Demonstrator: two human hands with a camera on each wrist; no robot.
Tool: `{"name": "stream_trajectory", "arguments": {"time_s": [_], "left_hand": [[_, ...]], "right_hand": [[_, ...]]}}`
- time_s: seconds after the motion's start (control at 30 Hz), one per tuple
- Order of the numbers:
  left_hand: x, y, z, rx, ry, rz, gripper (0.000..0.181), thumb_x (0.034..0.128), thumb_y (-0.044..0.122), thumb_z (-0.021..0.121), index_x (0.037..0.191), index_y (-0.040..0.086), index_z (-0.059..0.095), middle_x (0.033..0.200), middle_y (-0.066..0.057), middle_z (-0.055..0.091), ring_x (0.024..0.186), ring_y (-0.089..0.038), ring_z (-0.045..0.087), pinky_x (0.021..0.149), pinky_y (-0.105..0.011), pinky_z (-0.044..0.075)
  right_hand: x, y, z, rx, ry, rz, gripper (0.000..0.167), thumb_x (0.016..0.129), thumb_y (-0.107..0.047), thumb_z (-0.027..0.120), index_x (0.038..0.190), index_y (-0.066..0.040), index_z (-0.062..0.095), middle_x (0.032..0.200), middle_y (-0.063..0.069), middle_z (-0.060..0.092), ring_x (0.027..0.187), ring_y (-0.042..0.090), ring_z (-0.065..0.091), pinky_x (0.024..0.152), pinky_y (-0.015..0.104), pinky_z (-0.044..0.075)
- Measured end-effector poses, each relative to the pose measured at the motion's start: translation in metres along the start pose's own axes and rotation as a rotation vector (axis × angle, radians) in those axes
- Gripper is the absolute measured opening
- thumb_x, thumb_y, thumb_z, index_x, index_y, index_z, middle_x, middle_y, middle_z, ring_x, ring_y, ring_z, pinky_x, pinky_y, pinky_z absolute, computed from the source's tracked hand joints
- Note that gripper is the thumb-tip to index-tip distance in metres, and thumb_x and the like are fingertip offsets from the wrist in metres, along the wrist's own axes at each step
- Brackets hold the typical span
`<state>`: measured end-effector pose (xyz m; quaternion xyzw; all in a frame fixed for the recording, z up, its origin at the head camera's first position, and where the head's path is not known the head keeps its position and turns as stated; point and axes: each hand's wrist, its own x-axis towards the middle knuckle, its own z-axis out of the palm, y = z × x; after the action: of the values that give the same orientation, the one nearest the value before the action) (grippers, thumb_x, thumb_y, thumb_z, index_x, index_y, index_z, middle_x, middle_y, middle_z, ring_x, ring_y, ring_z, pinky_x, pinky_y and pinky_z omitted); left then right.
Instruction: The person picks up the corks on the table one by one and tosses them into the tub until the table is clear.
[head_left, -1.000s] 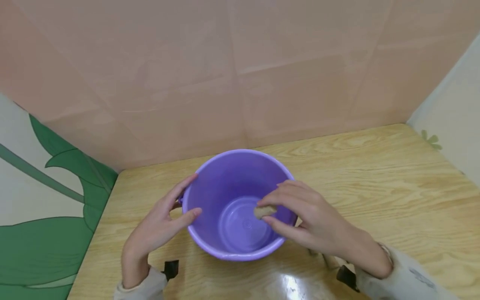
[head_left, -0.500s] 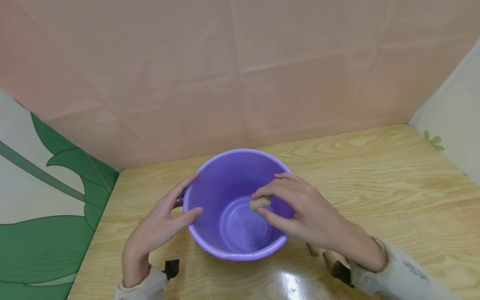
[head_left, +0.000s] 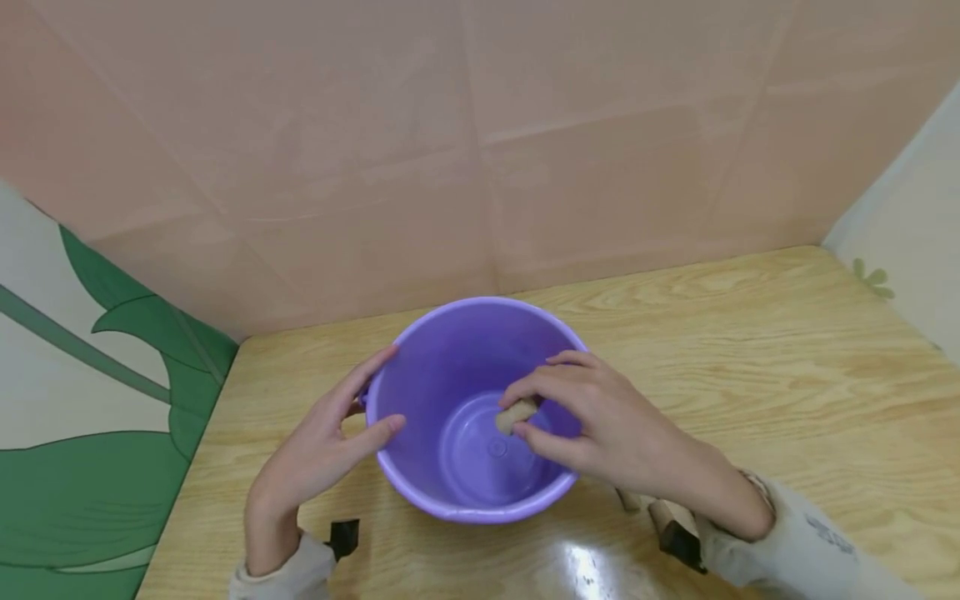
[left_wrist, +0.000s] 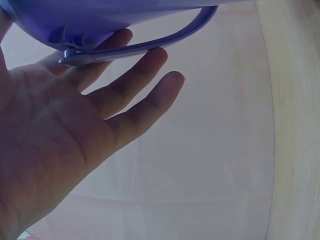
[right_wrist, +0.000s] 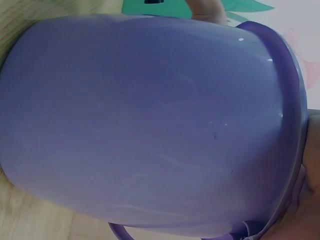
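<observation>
A purple bucket stands upright on the table in the head view, with its mouth toward the camera. My left hand holds its left rim, thumb over the inside edge and the other fingers outside. In the left wrist view those outer fingers lie fairly straight beside the bucket's handle. Over the bucket's mouth, my right hand pinches a small tan piece, stubby and roughly cylindrical, between thumb and fingers. The right wrist view is mostly filled by the bucket's outer wall.
Tan cylindrical pieces lie on the wood-grain table below my right wrist, partly hidden by the sleeve and a black wrist mount. A pinkish covering rises along the table's back edge.
My right hand has moved slightly left over the bucket, and the tan piece has tilted in its fingers. The left hand and the bucket stay put.
</observation>
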<state>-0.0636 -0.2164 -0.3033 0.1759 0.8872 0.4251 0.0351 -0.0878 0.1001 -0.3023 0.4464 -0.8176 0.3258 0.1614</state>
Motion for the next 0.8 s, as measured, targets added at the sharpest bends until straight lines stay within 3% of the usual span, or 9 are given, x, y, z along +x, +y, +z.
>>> {"name": "stream_trajectory", "arguments": {"time_s": [0.47,0.8], "left_hand": [[-0.0007,-0.0009,-0.0005,-0.005,0.007,0.012,0.069,0.0962,0.021,0.065,0.156,0.027,0.031,0.14,-0.008,0.055,0.114,-0.022,0.06,0.095,-0.036,0.053],[-0.0012,-0.0009,-0.0004,-0.011,-0.001,0.004,0.068,0.0966,0.022,0.065,0.156,0.027,0.031,0.141,-0.007,0.054,0.114,-0.024,0.059,0.094,-0.034,0.053]], "right_hand": [[-0.0002,-0.0006,0.0024,-0.017,0.02,-0.025,0.023,0.084,-0.016,0.072,0.107,-0.02,0.071,0.097,-0.018,0.071,0.089,0.0,0.062,0.093,0.035,0.045],[-0.0013,-0.0027,0.0008,-0.027,-0.019,0.019,0.016,0.087,-0.023,0.073,0.103,-0.019,0.073,0.091,-0.018,0.07,0.087,-0.003,0.061,0.092,0.032,0.045]]}}
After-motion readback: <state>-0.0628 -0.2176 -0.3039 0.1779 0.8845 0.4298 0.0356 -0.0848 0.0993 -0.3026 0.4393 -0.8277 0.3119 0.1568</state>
